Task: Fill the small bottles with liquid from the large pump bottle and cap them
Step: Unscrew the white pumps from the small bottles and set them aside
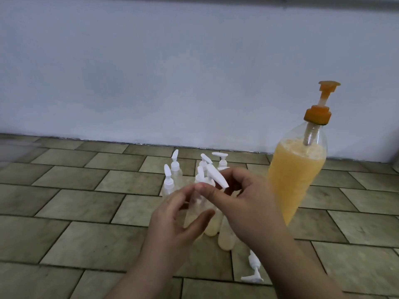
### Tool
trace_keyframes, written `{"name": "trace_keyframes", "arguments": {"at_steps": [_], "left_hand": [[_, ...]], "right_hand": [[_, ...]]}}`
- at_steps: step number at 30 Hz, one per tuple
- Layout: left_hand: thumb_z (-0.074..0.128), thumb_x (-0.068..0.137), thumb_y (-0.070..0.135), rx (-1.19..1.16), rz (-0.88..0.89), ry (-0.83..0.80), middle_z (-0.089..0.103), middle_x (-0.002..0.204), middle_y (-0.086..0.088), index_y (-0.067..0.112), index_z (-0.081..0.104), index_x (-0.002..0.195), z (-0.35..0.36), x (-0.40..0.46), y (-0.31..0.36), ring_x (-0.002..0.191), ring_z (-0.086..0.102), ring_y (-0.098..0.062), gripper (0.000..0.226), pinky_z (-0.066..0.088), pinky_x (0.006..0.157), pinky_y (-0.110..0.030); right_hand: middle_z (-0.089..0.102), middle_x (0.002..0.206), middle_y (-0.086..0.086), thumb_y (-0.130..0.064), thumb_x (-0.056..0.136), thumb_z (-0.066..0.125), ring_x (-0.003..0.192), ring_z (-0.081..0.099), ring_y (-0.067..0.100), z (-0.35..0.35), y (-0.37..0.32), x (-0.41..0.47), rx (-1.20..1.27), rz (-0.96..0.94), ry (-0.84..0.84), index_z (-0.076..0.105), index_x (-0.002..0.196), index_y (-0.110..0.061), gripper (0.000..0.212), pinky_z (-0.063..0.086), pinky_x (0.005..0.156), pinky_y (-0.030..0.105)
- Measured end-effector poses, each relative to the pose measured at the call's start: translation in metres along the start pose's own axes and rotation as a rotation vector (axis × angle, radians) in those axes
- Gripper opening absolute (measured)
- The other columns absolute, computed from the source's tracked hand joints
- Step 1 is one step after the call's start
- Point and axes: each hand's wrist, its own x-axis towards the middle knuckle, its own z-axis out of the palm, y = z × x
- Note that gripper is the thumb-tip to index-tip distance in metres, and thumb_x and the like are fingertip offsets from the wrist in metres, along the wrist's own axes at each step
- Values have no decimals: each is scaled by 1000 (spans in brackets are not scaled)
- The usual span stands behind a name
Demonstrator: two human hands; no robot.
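crowding small bottles (200, 210), both hands (244, 201)

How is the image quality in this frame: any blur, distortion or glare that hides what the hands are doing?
Head view: soft, even light and no harsh glare; motion blur smears the left hand, the right hand and the white pump cap between them, so the grip is unclear; wide-angle distortion tilts the large pump bottle; clear small bottles behind are faint.

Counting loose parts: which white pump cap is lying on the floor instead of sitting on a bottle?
The white pump cap near the right forearm; it lies loose on the tiles.
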Motion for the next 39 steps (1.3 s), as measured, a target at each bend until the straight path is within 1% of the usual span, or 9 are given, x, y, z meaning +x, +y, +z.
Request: {"name": "trace_keyframes", "arguments": {"at_steps": [5,9,13,16,19,23,27,32,39], "left_hand": [[67,73,49,-27,-13,-69,67,112,6,34,61,116,-1,-4,-8,107,63,-18,46,52,88,-45],[67,65,48,-110,-87,-119,67,92,14,51,62,108,2,-10,-10,92,63,-6,43,52,85,-34],[66,64,49,-118,-81,-108,69,103,15,59,58,107,0,-10,-7,101,63,-5,46,49,85,-24],[65,61,50,-123,-64,-96,68,103,19,61,60,103,-2,-7,-5,99,63,0,44,47,79,-13],[67,60,51,-157,-88,-79,70,104,12,45,63,107,0,-8,-9,102,64,-6,48,50,80,-20],[66,64,51,-125,-57,-96,69,108,10,51,61,110,-2,-11,-7,105,63,-9,46,50,84,-24],[65,62,51,-131,-73,-65,68,109,15,46,61,109,-2,-11,-5,105,63,-3,47,48,82,-15],[65,65,52,-47,-84,-108,67,103,12,45,59,114,-2,-10,-6,99,63,-6,50,50,79,-21],[71,72,33,-60,-56,-31,68,104,13,51,61,103,-6,-7,2,101,62,1,37,47,81,-11]], "right_hand": [[61,68,-14,-42,68,80,53,47,1,1,1,-2,-21,1,-23,66,71,-30,19,35,48,12],[60,70,-12,-38,77,72,66,53,-1,-4,0,-1,-175,-23,-123,64,74,-30,12,41,57,11],[64,81,-12,-32,78,72,66,55,-5,-13,2,0,-39,57,-175,66,97,-34,20,42,59,15],[67,82,-13,-33,74,75,73,59,-1,-16,3,-1,24,76,-130,68,92,-29,20,48,66,24],[67,78,-14,-44,61,78,72,57,-3,-11,1,-6,131,100,-179,69,90,-28,34,43,64,19],[64,76,-17,-50,44,77,64,52,-9,-12,3,-2,148,120,-126,70,81,-29,43,40,56,11],[67,92,-19,-49,50,75,83,57,-1,-18,5,1,131,80,-119,75,78,-29,36,39,67,18],[65,101,-21,-55,46,74,92,55,-10,-11,0,-2,70,36,-162,72,82,-26,47,38,66,3],[65,102,-18,-42,52,83,88,59,-2,-17,7,5,127,61,-73,76,74,-24,30,40,69,16]]}}
